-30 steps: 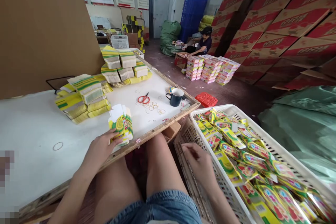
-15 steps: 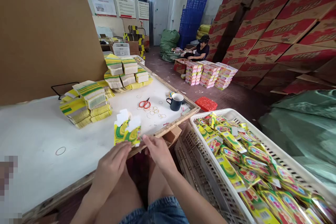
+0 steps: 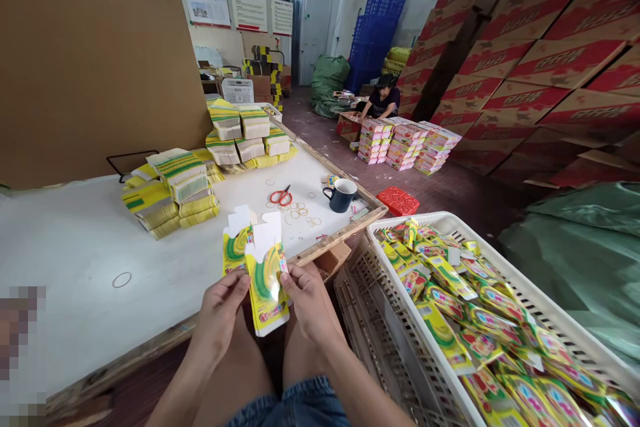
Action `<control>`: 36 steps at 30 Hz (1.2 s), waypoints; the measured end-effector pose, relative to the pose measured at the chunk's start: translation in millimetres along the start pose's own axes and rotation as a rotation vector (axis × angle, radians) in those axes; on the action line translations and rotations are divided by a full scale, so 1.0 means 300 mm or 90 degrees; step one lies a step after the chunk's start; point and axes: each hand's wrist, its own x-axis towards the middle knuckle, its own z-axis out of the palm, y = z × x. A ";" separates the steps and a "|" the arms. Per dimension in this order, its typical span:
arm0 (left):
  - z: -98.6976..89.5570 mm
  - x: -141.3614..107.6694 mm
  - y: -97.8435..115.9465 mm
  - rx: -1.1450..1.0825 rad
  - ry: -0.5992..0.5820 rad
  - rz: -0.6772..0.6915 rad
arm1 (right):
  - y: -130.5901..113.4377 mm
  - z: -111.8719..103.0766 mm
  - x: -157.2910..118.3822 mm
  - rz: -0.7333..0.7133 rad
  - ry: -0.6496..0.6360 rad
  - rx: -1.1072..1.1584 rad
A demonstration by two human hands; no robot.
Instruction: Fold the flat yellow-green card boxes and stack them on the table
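Note:
Between my two hands is a flattened yellow-and-green carton (image 3: 265,283) with white end flaps, held upright above my lap at the table's edge. My left hand (image 3: 223,303) is closed on its left edge, thumb and fingers pinching. On the opposite edge, my right hand (image 3: 311,303) pinches it near the middle. Just behind stands a second yellow carton (image 3: 234,247) with white flaps, partly covered by the first; whether my left hand also grips it I cannot tell.
Bundled stacks of flat cartons (image 3: 183,187) lie on the white table (image 3: 75,233). Scissors (image 3: 281,196), rubber bands (image 3: 299,210) and a dark mug (image 3: 341,195) are near its right edge. A white crate (image 3: 445,220) of filled cartons stands at my right. A person (image 3: 385,100) works farther back.
The front carton has come up and turned its printed face towards me. My right hand now grips its right edge. The view has shifted slightly.

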 end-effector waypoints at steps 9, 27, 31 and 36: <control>0.042 0.013 0.035 0.018 0.035 -0.005 | 0.009 -0.014 -0.001 0.000 0.007 0.024; -0.028 0.209 0.024 0.354 0.277 0.179 | 0.047 0.005 0.056 -0.017 0.036 0.008; -0.088 0.233 0.066 0.402 0.320 0.200 | 0.031 -0.039 0.008 0.003 0.023 0.015; 0.006 0.077 0.033 0.312 0.102 0.146 | 0.000 -0.053 -0.017 0.030 0.040 0.027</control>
